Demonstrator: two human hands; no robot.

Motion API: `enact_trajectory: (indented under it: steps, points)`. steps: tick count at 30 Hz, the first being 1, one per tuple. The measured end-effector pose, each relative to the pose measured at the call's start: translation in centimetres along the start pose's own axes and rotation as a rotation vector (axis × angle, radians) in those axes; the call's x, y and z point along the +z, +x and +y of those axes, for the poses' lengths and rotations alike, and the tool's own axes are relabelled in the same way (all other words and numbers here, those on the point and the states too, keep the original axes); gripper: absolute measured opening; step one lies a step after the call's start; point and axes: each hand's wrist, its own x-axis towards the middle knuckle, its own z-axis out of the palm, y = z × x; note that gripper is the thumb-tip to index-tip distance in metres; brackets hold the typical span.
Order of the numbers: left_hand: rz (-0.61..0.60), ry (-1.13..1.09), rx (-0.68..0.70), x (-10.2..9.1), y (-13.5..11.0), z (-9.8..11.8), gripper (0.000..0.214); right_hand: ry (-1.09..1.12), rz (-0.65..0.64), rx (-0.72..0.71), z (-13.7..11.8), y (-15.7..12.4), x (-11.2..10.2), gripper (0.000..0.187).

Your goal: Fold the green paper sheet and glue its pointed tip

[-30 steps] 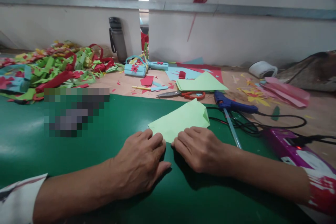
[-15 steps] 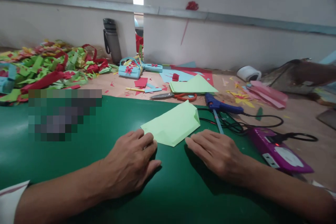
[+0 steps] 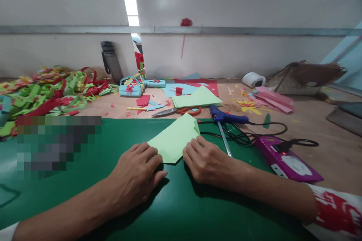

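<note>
Head view, and it is the only one: from where I stand, a sheet of light green paper [image 3: 174, 139], partly folded, lies on the green mat [image 3: 172, 211] right between two bare hands. The left hand [image 3: 138, 171] rests at the paper's left corner, its fingers bent and close together on the edge, the thumb standing apart from them over the mat. The right hand [image 3: 205, 160] is bunched at the paper's lower right edge, fingers pressed side by side; its thumb is hidden, so I cannot tell whether it pinches the paper or only bears on it.

What worries me is that raised, crumpled right corner. If the right hand presses down while that corner stands uneven, I'd expect a crooked crease. The left fingers sit only on the margin, so a firm pull from the right could swing the sheet askew on the smooth mat.

Just beyond the right hand lies a blue glue gun [image 3: 230, 118], its glue stick [image 3: 224, 139] pointing back toward that forearm. Its cords loop near a purple power strip [image 3: 288, 158] showing a red light. Should the gun be hot, a careless sweep of the right arm could snag a cord or burn skin. Behind the paper, scissors [image 3: 166, 112] lie beside a green stack [image 3: 195, 99].
</note>
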Motion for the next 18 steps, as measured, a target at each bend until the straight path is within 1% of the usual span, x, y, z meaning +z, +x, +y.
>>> enact_trajectory:
  steps: [2,3,6,8,10,12,14,16,18]
  points:
    - [0.059,0.075,0.025,0.0,0.6,0.5,0.021,0.021,0.044,0.029,-0.2,0.1,-0.1,0.016]
    - [0.087,0.118,0.061,0.0,0.9,0.8,0.022,0.037,0.074,0.045,-0.3,0.2,-0.2,0.017]
    - [0.143,0.239,0.213,0.0,1.9,1.4,0.015,0.094,0.164,0.097,-0.8,0.3,-0.5,0.019]
    - [0.189,0.253,0.281,0.1,2.2,1.4,0.018,0.126,0.224,0.121,-0.9,0.3,-0.7,0.02]
    - [0.277,0.186,0.296,0.4,2.3,1.0,0.02,0.142,0.287,0.132,-0.8,0.0,-0.7,0.022]
    - [0.363,0.072,0.283,0.7,2.2,0.3,0.021,0.16,0.351,0.137,-0.4,-0.4,-0.5,0.025]
    - [0.394,-0.027,0.269,1.0,2.0,-0.5,0.019,0.183,0.395,0.138,-0.1,-0.8,-0.1,0.025]
    - [0.393,-0.091,0.279,1.3,1.8,-1.2,0.015,0.2,0.413,0.135,0.1,-1.0,0.3,0.024]
    - [0.398,-0.082,0.307,1.4,1.7,-1.5,0.014,0.204,0.416,0.132,0.0,-1.0,0.6,0.022]
